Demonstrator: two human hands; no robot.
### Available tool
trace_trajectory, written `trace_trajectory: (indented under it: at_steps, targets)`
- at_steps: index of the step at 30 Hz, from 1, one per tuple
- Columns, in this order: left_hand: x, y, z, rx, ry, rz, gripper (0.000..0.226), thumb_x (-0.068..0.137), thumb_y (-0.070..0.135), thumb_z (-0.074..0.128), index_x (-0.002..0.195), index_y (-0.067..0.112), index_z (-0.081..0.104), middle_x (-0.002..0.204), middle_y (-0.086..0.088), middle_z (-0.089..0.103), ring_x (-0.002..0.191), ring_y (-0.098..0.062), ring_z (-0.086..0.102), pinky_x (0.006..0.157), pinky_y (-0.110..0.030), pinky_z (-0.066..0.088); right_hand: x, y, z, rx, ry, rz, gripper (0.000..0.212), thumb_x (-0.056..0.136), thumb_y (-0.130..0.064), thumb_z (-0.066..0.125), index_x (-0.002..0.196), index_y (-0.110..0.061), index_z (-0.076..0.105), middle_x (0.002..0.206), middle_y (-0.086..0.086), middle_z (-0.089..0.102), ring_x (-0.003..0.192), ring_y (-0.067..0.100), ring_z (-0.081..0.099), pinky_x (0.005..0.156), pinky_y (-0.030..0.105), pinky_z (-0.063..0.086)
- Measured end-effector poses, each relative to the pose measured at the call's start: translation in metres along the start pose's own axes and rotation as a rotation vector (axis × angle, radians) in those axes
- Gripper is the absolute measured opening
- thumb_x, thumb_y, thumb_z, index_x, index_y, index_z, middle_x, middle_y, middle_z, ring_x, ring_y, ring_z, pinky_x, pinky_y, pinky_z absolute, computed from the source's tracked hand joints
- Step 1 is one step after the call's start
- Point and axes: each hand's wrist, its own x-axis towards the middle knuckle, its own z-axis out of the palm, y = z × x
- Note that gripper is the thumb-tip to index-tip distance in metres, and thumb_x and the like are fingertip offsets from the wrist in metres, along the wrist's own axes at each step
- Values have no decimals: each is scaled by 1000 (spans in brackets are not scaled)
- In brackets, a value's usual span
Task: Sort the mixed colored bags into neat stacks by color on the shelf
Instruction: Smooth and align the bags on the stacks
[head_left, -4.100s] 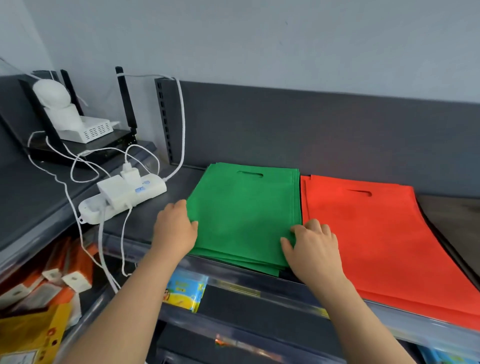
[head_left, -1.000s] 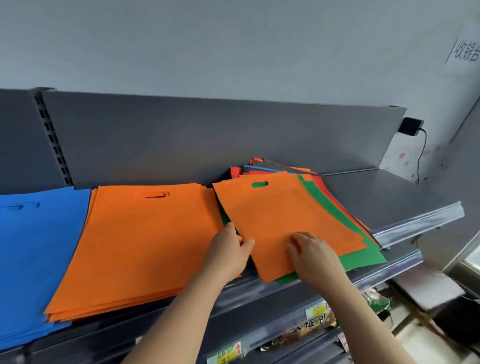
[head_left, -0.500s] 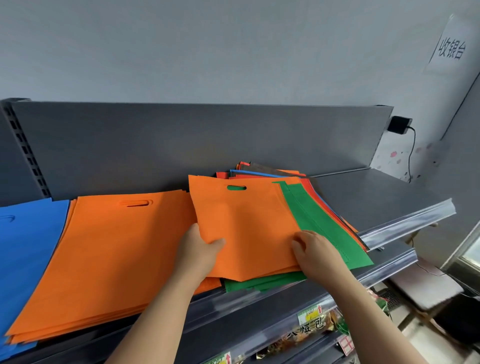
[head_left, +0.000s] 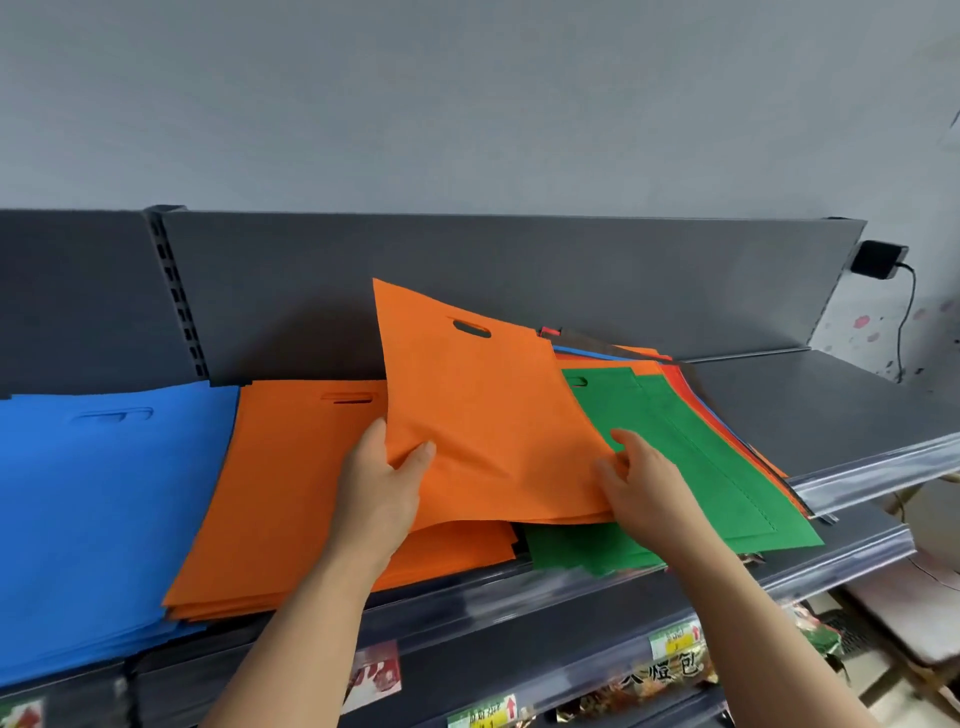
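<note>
Left hand (head_left: 382, 483) pinches the left edge of the orange bag (head_left: 483, 415), thumb on top. Right hand (head_left: 644, 483) grips its lower right edge. The bag is tilted up, far corner in front of the back panel (head_left: 519, 260), near edge over the orange stack (head_left: 291, 493) and the mixed pile (head_left: 701, 467). The pile's green top bag overhangs the front rail. Blue stack (head_left: 104, 519) lies just beside the orange stack's left edge. Bare shelf (head_left: 810, 405) right of the pile.

I'm standing at a shop shelf.
I see dark grey metal shelving (head_left: 810, 405) with a slotted upright (head_left: 176, 306), clear plastic price strips (head_left: 878, 470) along its front edges, and yellow-and-green price tags (head_left: 675, 638) and shiny packaged snacks (head_left: 649, 680) on the tier below.
</note>
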Motion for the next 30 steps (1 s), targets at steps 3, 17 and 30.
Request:
trace_trajectory:
  at_steps: [3,17,30]
  targets:
    - [-1,-2,-36,72,24,2,17,93,21,60,109,27,59,102,10,66,93,-9,61,75,-27,48,-8,-29,14,67,55,-45,51,91,-18,53,140,-10,39,133,12,53,120,28,50,100,38,41]
    - [-5,-30,-148,619,97,-145,56,89,28,63,139,15,40,125,-3,58,106,-25,58,86,-40,51,-42,-105,92,-236,5,-185,31,92,-16,45,122,-12,51,112,7,55,107,27,50,99,35,31]
    - [-13,-19,-113,847,60,40,51,95,27,53,142,14,39,142,-5,43,130,-25,38,106,-35,34,-40,-71,70,-370,51,-195,48,94,-33,49,133,-5,48,146,12,39,140,27,27,117,39,11]
